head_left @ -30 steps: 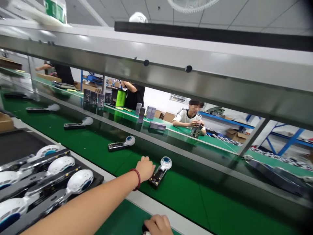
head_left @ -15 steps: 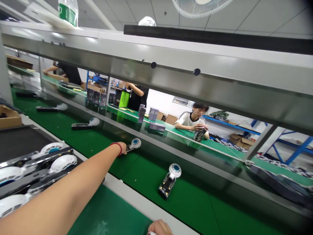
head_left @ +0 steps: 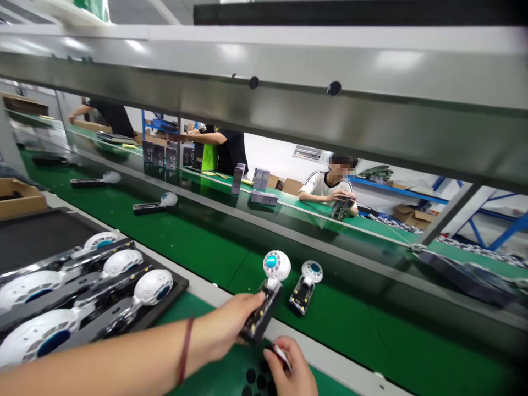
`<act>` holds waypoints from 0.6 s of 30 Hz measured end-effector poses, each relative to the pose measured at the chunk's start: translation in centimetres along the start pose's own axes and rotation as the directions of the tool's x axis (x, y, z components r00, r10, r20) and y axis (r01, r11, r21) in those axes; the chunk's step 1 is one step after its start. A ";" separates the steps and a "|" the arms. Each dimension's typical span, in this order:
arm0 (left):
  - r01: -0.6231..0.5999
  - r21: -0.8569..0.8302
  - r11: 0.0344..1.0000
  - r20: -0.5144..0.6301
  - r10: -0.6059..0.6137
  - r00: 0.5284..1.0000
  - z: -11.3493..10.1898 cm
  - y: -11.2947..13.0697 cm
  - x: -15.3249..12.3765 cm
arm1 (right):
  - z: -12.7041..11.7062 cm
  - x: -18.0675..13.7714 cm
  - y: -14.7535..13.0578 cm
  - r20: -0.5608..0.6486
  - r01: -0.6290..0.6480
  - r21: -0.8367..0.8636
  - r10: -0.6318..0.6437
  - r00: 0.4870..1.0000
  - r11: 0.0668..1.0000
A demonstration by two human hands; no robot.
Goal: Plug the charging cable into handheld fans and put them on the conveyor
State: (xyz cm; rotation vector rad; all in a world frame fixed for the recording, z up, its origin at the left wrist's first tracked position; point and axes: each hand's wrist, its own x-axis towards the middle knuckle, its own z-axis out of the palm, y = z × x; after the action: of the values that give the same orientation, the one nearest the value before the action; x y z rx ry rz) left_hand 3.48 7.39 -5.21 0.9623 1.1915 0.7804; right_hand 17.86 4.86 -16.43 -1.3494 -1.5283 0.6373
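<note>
My left hand [head_left: 235, 322] grips a device with a round white slotted head [head_left: 277, 265] and a dark rectangular body, held tilted over the bench edge. The head has a blue centre. My right hand [head_left: 291, 366] is closed in a pinch on a small thin piece [head_left: 282, 356] with a whitish and reddish edge, just below the held device. Beside my right hand lie several black round dots [head_left: 251, 377], partly hidden by it. A similar device [head_left: 303, 294] with small yellow spots lies on the green belt, just right of the held one.
At left, a black tray [head_left: 181, 283] holds several such devices, with a cardboard box [head_left: 22, 198] behind. More devices [head_left: 154, 204] lie along the green belt [head_left: 198, 236]. A metal shelf beam [head_left: 214, 91] crosses overhead. Co-workers [head_left: 325, 187] stand or sit beyond, near small grey boxes [head_left: 264, 198].
My left hand has drawn back from the belt toward my right hand, bringing the device with it. My right hand has come further into view. The view has tipped down.
</note>
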 end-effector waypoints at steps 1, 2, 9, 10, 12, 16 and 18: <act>0.013 -0.058 0.998 0.040 -0.011 0.999 0.5 -0.8 -1.7 | -0.3 -0.1 -0.4 0.012 -0.029 0.043 0.028 1.000 0.999; 0.044 -0.139 0.989 0.093 -0.031 0.995 0.9 -1.7 -3.1 | -0.7 -0.1 -0.7 0.027 -0.057 0.080 0.055 0.998 0.995; 0.018 -0.386 0.922 0.212 0.069 0.975 1.2 -8.3 -3.4 | -4.5 0.2 -2.9 0.052 -0.185 0.128 0.180 0.982 0.974; 0.010 -0.383 0.924 0.206 0.075 0.976 1.1 -8.9 -3.1 | -4.8 0.2 -3.3 0.058 -0.184 0.119 0.178 0.982 0.976; -0.007 -0.350 0.937 0.201 0.082 0.976 1.0 -9.7 -2.8 | -5.2 0.0 -4.3 0.116 -0.152 0.108 0.139 0.983 0.983; -0.101 -0.226 0.969 0.276 0.163 0.947 0.5 -10.4 -2.7 | -5.1 -0.4 -5.9 0.315 -0.139 0.116 0.096 0.944 0.984; -0.108 -0.187 0.976 0.297 0.161 0.941 0.4 -10.5 -2.8 | -4.9 -0.6 -6.4 0.348 -0.144 0.079 0.108 0.931 0.986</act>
State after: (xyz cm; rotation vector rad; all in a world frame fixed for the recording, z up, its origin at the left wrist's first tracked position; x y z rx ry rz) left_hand 3.31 0.52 -13.69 0.9922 0.7795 0.7910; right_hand 19.35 1.66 -9.14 -1.3126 -1.6632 1.0648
